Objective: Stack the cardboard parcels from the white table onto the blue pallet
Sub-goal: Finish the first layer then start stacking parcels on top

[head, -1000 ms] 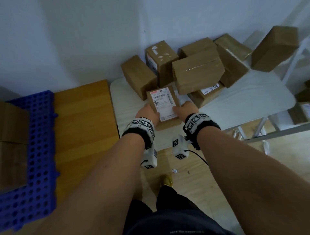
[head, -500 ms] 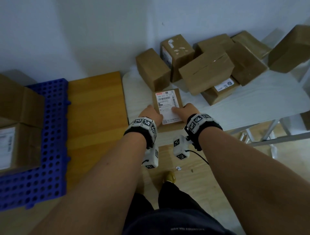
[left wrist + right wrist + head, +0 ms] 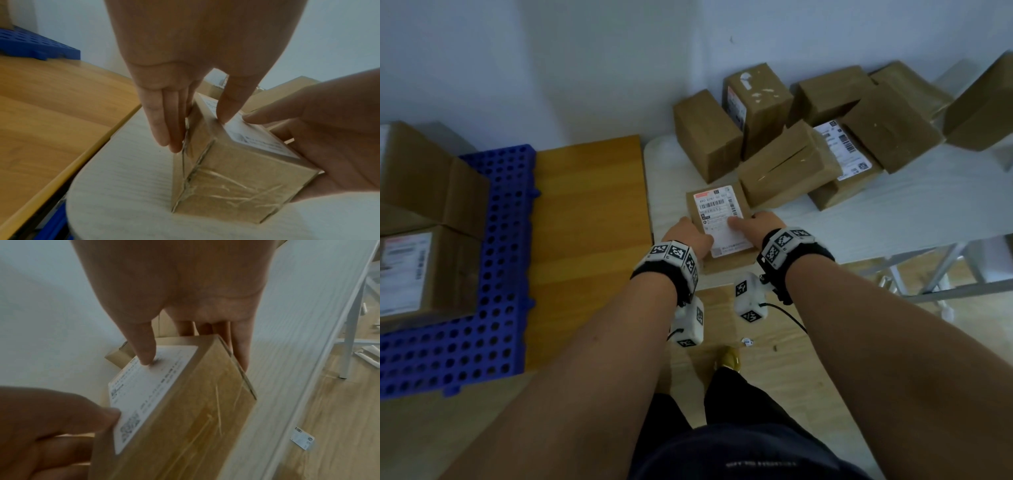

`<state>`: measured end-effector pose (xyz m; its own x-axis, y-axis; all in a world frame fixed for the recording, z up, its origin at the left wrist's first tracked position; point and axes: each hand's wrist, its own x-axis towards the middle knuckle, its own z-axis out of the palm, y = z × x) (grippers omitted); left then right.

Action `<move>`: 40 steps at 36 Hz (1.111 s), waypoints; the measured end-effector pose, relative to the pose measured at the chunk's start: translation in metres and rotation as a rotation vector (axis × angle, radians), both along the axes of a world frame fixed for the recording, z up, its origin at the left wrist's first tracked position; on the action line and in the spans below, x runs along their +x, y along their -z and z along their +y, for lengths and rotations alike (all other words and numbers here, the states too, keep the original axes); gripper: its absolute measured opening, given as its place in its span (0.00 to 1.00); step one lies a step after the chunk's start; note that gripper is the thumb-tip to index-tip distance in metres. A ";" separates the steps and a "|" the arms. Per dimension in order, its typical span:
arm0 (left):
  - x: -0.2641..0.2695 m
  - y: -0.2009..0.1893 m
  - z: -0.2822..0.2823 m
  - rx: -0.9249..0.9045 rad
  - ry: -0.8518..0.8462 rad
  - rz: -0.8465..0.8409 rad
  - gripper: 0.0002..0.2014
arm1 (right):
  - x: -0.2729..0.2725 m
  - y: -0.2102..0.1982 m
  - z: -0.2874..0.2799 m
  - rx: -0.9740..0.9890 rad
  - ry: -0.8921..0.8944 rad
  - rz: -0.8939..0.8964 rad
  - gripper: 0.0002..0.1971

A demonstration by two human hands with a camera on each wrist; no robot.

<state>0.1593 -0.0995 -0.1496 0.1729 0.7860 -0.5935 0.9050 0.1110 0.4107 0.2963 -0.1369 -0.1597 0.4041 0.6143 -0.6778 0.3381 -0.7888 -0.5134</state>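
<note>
Both hands, left hand (image 3: pixel 690 236) and right hand (image 3: pixel 751 228), clamp the small brown cardboard parcel with white label (image 3: pixel 719 219) at mid-frame; the blue perforated plastic pallet (image 3: pixel 482 274) lies far left.

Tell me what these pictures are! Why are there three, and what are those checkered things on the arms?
A person is moving boxes, wearing three cameras. The big picture comes from a camera on their head, looking down at both arms. The other two come from small cameras strapped to each wrist, looking along the fingers. The checkered bands hold those wrist cameras.

The left hand and right hand hold one small labelled parcel between them, thumbs on top and fingers down its sides, at the near edge of the white table. More cardboard parcels lie piled behind it. To the left sits the blue pallet, where two boxes are already stacked.
</note>
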 end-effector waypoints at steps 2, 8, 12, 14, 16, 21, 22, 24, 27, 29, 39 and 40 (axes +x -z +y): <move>-0.006 0.000 -0.001 0.013 -0.003 -0.008 0.17 | -0.005 -0.001 0.000 -0.001 -0.016 -0.003 0.23; -0.030 -0.006 0.001 0.045 -0.007 -0.050 0.18 | -0.028 -0.009 -0.002 0.020 -0.037 -0.047 0.25; -0.056 -0.015 0.000 0.052 -0.021 -0.092 0.19 | -0.053 -0.017 -0.002 0.057 -0.016 -0.078 0.26; -0.073 -0.022 0.000 0.068 -0.037 -0.136 0.20 | -0.069 -0.023 0.000 0.092 -0.007 -0.096 0.27; -0.091 -0.031 0.000 0.088 -0.035 -0.178 0.21 | -0.086 -0.030 0.002 0.121 0.011 -0.109 0.27; -0.143 -0.056 -0.002 0.187 -0.022 -0.236 0.21 | -0.137 -0.052 0.004 0.192 0.034 -0.136 0.27; -0.153 -0.060 -0.003 0.204 -0.023 -0.249 0.20 | -0.148 -0.056 0.003 0.206 0.036 -0.142 0.27; -0.171 -0.070 -0.006 0.237 -0.026 -0.266 0.18 | -0.166 -0.064 0.002 0.230 0.041 -0.151 0.27; -0.207 -0.084 -0.008 0.298 -0.024 -0.286 0.17 | -0.200 -0.076 0.001 0.286 0.042 -0.188 0.27; -0.231 -0.093 -0.010 0.326 -0.013 -0.284 0.17 | -0.224 -0.083 -0.001 0.312 0.034 -0.205 0.27; -0.347 -0.126 -0.010 0.488 -0.087 -0.237 0.17 | -0.336 -0.118 0.004 0.432 -0.039 -0.182 0.23; -0.355 -0.127 -0.010 0.499 -0.110 -0.234 0.16 | -0.345 -0.120 0.006 0.437 -0.044 -0.157 0.24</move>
<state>-0.1961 -0.1094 -0.0223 0.1565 0.9826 -0.1004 0.7773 -0.0598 0.6263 -0.0484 -0.1306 -0.0400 0.4482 0.8475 -0.2843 0.4668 -0.4931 -0.7342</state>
